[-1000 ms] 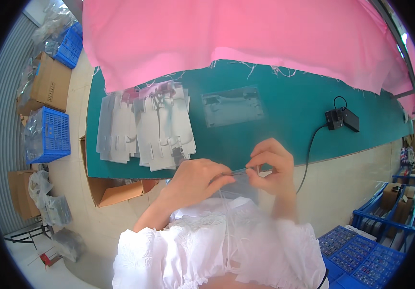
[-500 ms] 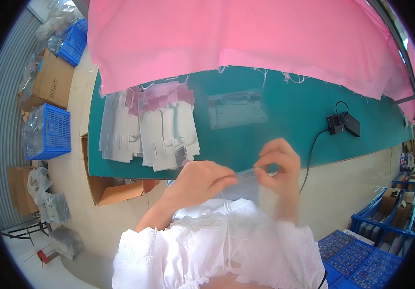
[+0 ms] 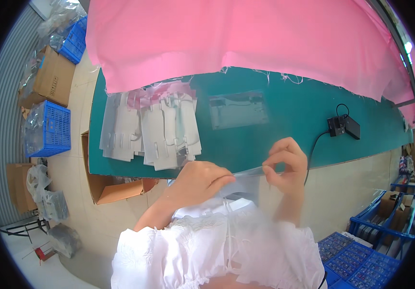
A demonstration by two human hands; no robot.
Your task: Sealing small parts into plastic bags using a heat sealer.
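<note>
My left hand [image 3: 198,180] pinches one end of a thin, clear plastic sheet [image 3: 249,172], thumb pressed against the fingers. At the sheet's other end my right hand [image 3: 287,164] closes thumb and forefinger on its edge, the other fingers curled above. The sheet is seen nearly edge-on, in front of my body just off the table's near edge, and its full shape is hard to make out. On the green table [image 3: 294,125], beyond my left hand, lie two overlapping stacks of clear plastic pieces [image 3: 166,130]. A single flat clear piece [image 3: 238,111] lies to their right.
Pink cloth [image 3: 236,38] with a frayed edge hangs over the table's far side. A black device with a cable [image 3: 344,125] sits at the right. Open cardboard [image 3: 121,191] is below the left corner. Blue crates [image 3: 56,130] stand left; blue trays [image 3: 356,260] lie lower right.
My right hand has moved slightly right, away from the left hand, so more of the clear sheet shows between them. My left hand has shifted slightly left.
</note>
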